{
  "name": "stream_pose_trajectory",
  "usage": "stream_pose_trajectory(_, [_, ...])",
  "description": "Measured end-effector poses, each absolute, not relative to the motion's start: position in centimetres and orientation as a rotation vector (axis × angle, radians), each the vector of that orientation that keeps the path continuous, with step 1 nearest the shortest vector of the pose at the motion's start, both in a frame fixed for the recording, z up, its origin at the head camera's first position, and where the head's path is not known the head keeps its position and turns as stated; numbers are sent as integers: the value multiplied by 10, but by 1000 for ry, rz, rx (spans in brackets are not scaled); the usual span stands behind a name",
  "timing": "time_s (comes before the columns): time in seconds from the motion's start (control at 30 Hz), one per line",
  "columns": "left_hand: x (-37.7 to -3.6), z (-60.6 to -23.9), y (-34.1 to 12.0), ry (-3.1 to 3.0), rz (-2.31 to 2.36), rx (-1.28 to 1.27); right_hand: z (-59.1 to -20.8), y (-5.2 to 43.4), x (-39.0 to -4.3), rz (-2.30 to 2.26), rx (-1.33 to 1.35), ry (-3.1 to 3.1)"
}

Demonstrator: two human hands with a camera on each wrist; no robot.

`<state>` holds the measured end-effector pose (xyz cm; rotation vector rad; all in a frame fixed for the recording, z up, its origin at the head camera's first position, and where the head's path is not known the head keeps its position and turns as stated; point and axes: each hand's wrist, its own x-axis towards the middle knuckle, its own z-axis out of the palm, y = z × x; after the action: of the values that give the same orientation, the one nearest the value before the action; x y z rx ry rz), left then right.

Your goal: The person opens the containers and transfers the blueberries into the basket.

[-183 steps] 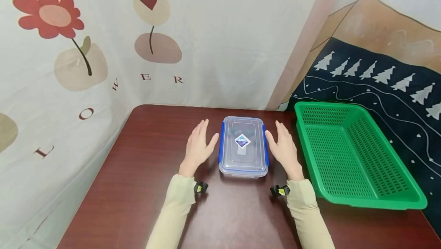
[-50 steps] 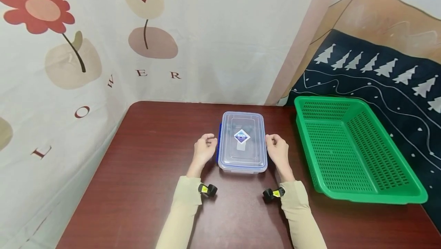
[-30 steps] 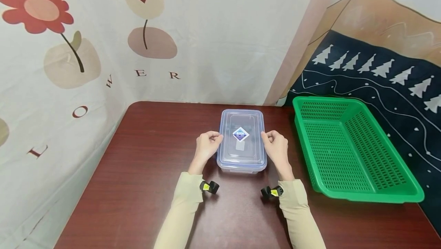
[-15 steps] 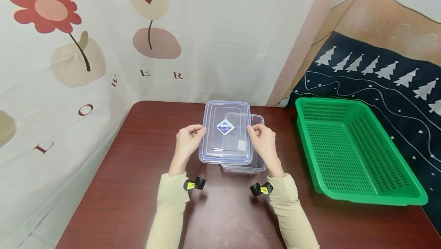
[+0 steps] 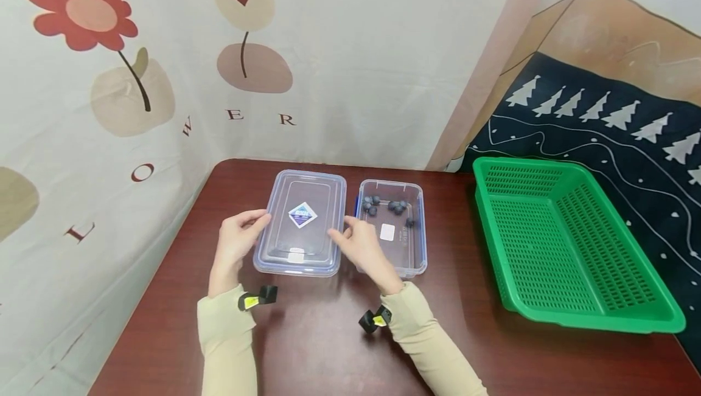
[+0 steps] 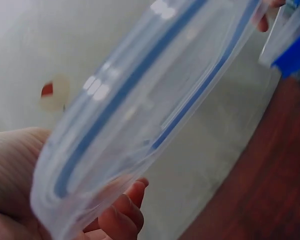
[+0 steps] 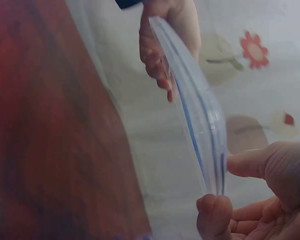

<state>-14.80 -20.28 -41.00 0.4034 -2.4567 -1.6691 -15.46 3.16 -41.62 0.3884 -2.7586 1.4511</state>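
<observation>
Both hands hold a clear plastic lid (image 5: 314,244) with a blue seal, above the table and left of its container. My left hand (image 5: 237,247) grips the lid's left edge; in the left wrist view its curled fingers (image 6: 122,217) show below the rim. On the opposite edge, my right hand (image 5: 364,249) pinches the lid; the right wrist view shows the thumb (image 7: 247,162) on one face and a fingertip at the edge. Uncovered on the table stands the clear food container (image 5: 402,259), with several dark blueberries (image 5: 372,201) toward its back. My right forearm passes in front of it.
A green slotted plastic basket (image 5: 558,256) stands to the right on the dark red-brown table (image 5: 317,353). Flower-printed cloth (image 5: 356,79) hangs behind and to the left. Navy tree-patterned fabric (image 5: 597,140) lies beyond the basket.
Hands first stood open beside the covered container, whose blue side clips then came undone. They took the lid's edges, lifted it and carried it left, uncovering the blueberries.
</observation>
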Motion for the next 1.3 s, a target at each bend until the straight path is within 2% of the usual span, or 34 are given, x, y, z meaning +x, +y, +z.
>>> stream_pose_trajectory(0.27, [-136,-424,-232,-2652,-1603,477,-429,2,-141,1370,451,-2840])
stream_pose_trajectory(0.6, [-138,-453,-241,-2799,-1573,587,-454,-17,-127,1106,381,-2900])
stream_pose_trajectory(0.87, [-137,-458,-240,-2893,-1494,580,-471,-20,-125,1005,339,-3009])
stream_pose_trajectory(1.3, [-141,-452,-234,-3018,-1199,480,-468,-17,-129,824,454,-3000])
